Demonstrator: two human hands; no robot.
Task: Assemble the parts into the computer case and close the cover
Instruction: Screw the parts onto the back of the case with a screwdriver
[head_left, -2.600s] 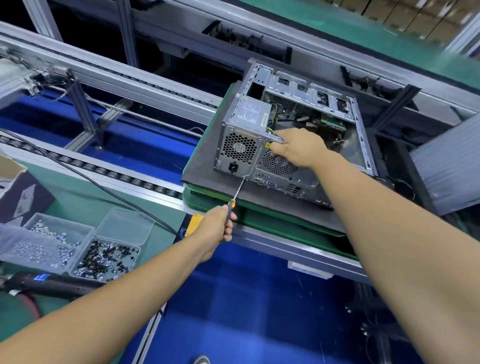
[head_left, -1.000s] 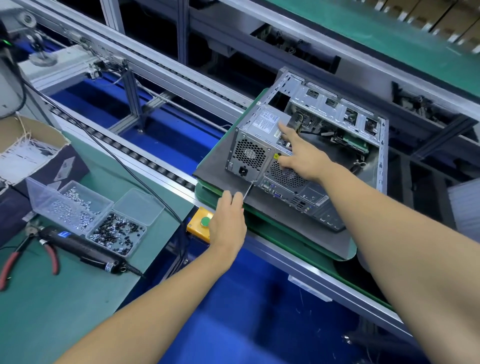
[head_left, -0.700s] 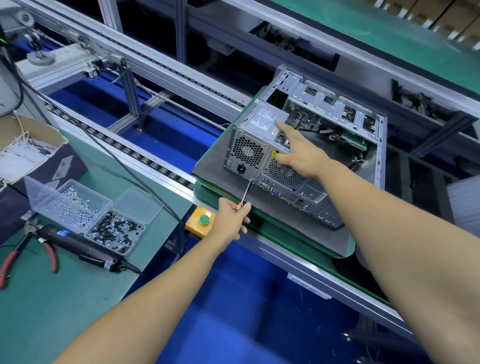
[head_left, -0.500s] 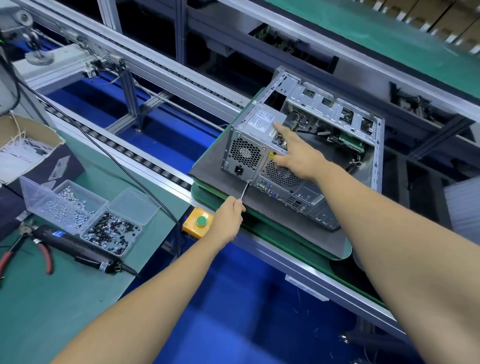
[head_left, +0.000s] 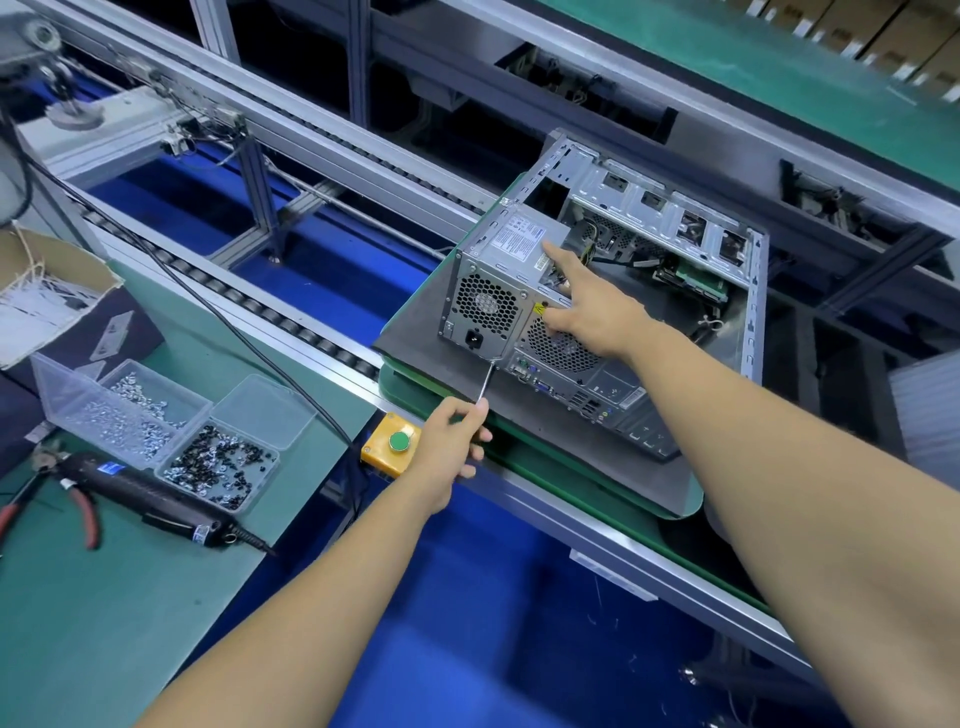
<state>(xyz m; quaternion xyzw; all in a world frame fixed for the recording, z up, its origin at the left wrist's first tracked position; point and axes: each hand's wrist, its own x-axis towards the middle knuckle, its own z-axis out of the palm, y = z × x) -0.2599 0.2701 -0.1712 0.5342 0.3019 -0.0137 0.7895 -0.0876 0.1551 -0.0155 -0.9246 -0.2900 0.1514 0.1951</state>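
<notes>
Computer case (head_left: 613, 291) lies on its side on a dark mat (head_left: 524, 431) over a green pallet (head_left: 691, 506) on the conveyor (head_left: 322, 332), its open side up and no cover in sight. One power supply (head_left: 511, 244) sits in the near upper corner of the case, its labelled face up.

The right hand (head_left: 592, 312) presses on that power supply with the forefinger stretched out along its top edge and the other fingers curled against the rear panel; 2.6 seconds ago the same hand lay bunched lower on the rear edge. The left hand (head_left: 449, 441) pinches the handle of one slim screwdriver (head_left: 487, 382), whose tip meets the bottom corner of the power supply's rear grille. Across the last second the grip on the handle has shifted from a flat palm to a fingertip pinch, while the tip has stayed at the same spot. I judge that a power-supply screw is being driven home here, so the unit is nearly fixed and the cover step remains ahead.

On the green counter (head_left: 104, 597) to the left stand one clear divided tray (head_left: 171, 421) with two heaps of screws, silver and black, and one bare compartment. Beside it lie one black electric screwdriver (head_left: 156, 501), one pair of red-handled pliers (head_left: 78, 512) and one open cardboard box (head_left: 47, 296). One yellow box with a green button (head_left: 392, 449) hangs on the conveyor rail near the left hand.
</notes>
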